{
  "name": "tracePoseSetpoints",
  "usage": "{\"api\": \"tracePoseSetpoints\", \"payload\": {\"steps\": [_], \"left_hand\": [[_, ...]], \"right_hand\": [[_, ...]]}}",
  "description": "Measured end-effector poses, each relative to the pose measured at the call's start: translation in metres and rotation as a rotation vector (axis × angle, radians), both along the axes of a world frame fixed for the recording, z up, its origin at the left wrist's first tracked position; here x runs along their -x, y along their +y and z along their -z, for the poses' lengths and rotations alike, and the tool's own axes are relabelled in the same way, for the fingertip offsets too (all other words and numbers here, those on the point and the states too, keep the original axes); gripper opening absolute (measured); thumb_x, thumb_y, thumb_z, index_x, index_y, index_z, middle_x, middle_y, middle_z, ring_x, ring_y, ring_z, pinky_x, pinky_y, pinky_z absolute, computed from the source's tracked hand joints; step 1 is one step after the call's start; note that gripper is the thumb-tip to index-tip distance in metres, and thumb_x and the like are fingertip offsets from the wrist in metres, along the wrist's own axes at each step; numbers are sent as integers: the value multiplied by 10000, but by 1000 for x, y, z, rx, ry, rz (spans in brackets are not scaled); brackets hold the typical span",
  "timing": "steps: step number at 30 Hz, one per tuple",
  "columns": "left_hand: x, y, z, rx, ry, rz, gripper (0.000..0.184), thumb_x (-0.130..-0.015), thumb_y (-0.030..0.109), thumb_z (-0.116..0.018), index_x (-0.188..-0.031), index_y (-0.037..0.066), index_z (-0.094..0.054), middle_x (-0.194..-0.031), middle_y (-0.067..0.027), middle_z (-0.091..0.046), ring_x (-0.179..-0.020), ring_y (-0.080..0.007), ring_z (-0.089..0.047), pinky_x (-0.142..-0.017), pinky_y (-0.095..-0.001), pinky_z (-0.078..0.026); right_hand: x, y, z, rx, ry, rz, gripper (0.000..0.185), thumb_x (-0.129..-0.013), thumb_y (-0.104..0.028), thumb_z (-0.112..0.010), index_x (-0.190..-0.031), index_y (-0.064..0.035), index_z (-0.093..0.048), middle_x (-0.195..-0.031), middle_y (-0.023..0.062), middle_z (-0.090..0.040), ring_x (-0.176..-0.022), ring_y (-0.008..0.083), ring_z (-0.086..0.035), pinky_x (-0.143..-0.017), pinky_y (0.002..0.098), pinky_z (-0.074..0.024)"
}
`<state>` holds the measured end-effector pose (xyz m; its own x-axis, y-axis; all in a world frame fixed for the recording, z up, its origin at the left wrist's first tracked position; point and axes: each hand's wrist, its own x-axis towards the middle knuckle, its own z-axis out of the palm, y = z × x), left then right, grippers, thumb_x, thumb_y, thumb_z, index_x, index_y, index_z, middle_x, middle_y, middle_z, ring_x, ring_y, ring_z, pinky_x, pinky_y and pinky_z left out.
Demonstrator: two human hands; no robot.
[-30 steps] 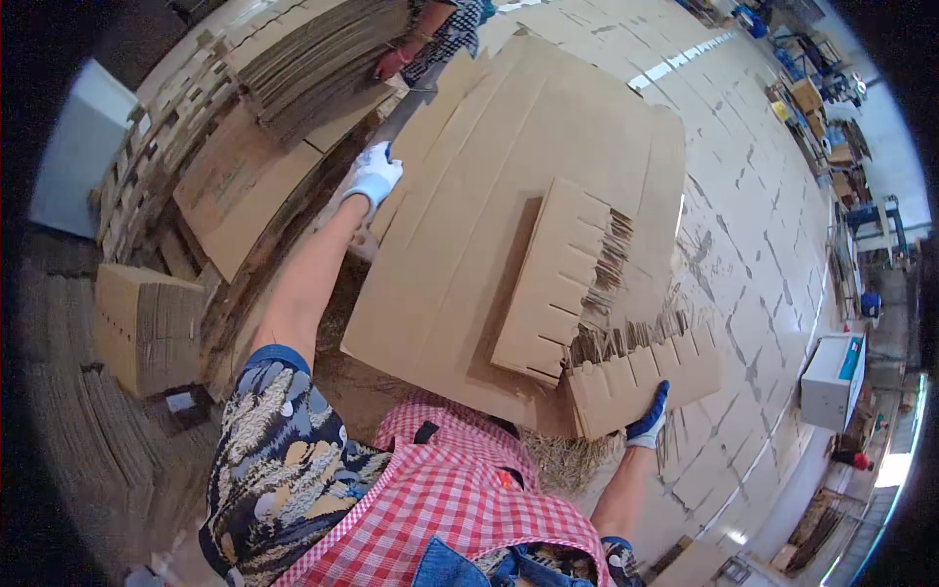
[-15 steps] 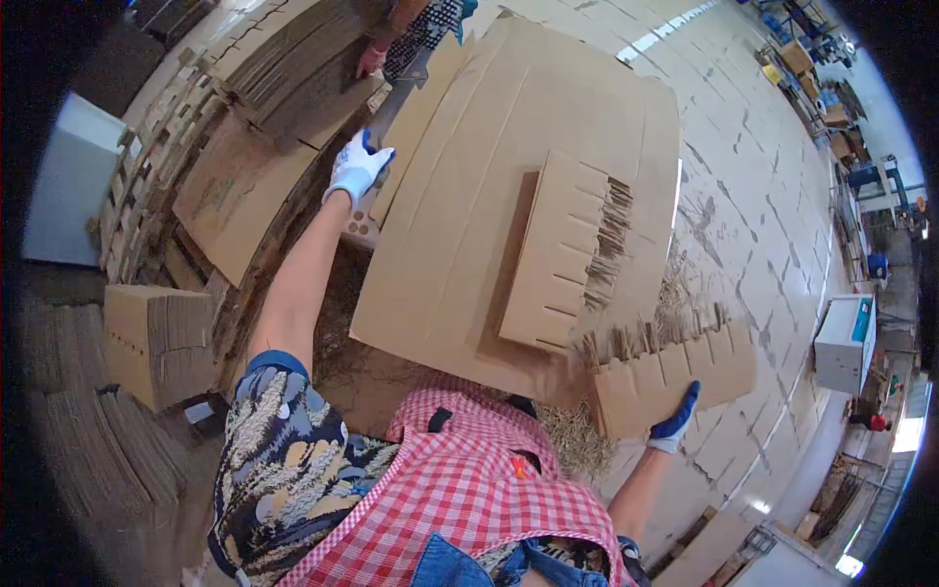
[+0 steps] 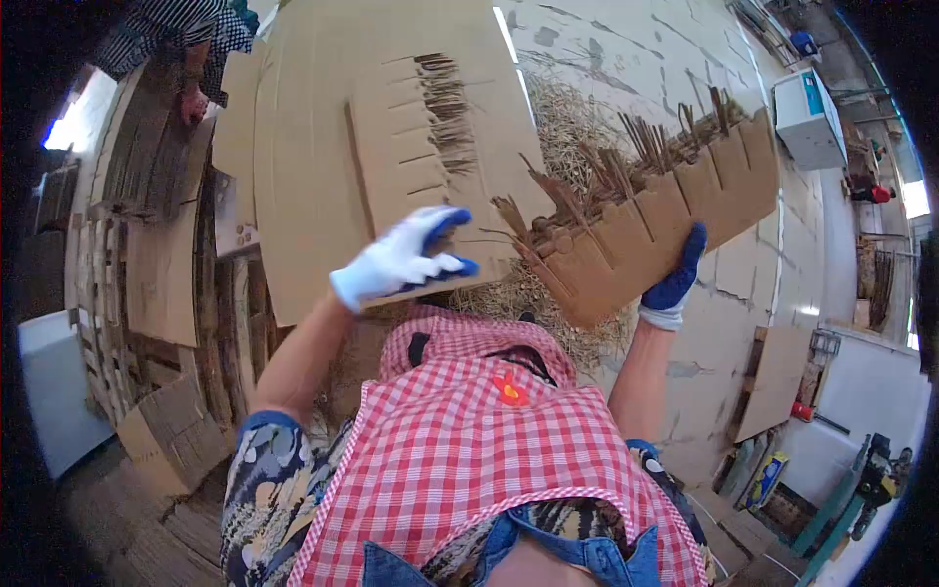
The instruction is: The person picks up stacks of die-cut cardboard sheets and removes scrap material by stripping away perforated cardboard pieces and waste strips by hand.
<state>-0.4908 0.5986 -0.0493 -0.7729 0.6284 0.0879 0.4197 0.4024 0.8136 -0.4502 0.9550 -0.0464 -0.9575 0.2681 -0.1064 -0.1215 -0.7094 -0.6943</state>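
Observation:
My right hand [image 3: 673, 284], in a white glove with a blue palm, grips a stack of slotted cardboard sheets [image 3: 650, 220] from below. Ragged scrap strips stick up along that stack's far edge. In a matching glove, my left hand [image 3: 409, 256] is held with its fingers apart and curved, over the near end of the work surface. Nothing shows between its fingers. Beyond it, a second slotted cardboard stack [image 3: 399, 137] lies flat, with torn strips [image 3: 445, 108] along its right side. Under that stack is a large cardboard sheet [image 3: 303, 147].
Cardboard scraps [image 3: 562, 127] litter the floor right of the sheet. At upper left, another person's hand [image 3: 194, 106] hangs near piled cardboard [image 3: 142, 147]. Wooden pallets [image 3: 93, 284] and a cardboard bundle [image 3: 176, 435] stand left. A white box [image 3: 808, 117] is at right.
My left hand has come from the far left edge toward the middle, near the slotted stacks. My right hand has raised its stack and tilted it more. The view has turned right.

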Motion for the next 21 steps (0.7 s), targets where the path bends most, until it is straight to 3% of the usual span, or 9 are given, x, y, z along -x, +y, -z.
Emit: {"api": "tracePoseSetpoints", "payload": {"steps": [3,5,6,9,14,17,21], "left_hand": [[-14,73,8,-135,-153,-13,519,-776,172,-643,-1231,14,-449,-1067,-92,-573,-989,-156,-542,-845,-272,-434],[-31,131,-2,-296,-757,-157,423,-805,172,-619,-1174,3,-500,-1011,-71,-595,-899,-119,-558,-787,-263,-450],[-39,152,-2,-280,-746,-142,423,-805,172,-619,-1174,3,-500,-1011,-71,-595,-899,-119,-558,-787,-263,-450],[-55,204,5,-232,13,-282,287,-842,164,-577,-1084,9,-572,-906,-41,-626,-779,-79,-561,-694,-237,-458],[-63,258,-15,-212,-110,-432,187,-856,147,-566,-966,12,-635,-832,-35,-639,-724,-75,-564,-645,-221,-455],[-59,281,-29,-544,-757,-543,157,-830,139,-590,-786,15,-675,-629,-4,-584,-601,-77,-537,-525,-248,-426],[-51,297,-14,-523,-807,-497,183,-830,134,-588,-809,-31,-665,-737,-49,-640,-650,-84,-563,-563,-255,-448]], "right_hand": [[-7,31,4,-141,7,159,537,-890,-384,-468,-1303,-61,-350,-1298,94,-431,-1175,263,-424,-997,422,-336],[-33,64,7,-100,32,163,543,-894,-397,-453,-1308,-62,-346,-1305,94,-423,-1182,264,-418,-1004,423,-326],[-48,78,8,-81,46,158,550,-898,-411,-438,-1314,-63,-342,-1312,95,-416,-1188,264,-412,-1011,425,-317],[-67,113,12,-90,14,188,557,-901,-424,-427,-1318,-67,-337,-1316,94,-411,-1193,261,-407,-1013,427,-314],[-93,134,3,-175,-43,271,553,-898,-418,-443,-1317,-74,-335,-1309,88,-414,-1189,249,-412,-996,428,-337],[-105,147,-7,-181,-26,302,554,-897,-419,-446,-1317,-76,-334,-1310,87,-412,-1185,248,-416,-991,428,-344],[-124,160,-2,-155,-26,356,560,-896,-433,-437,-1318,-79,-335,-1314,88,-408,-1181,254,-421,-987,429,-349]]}}
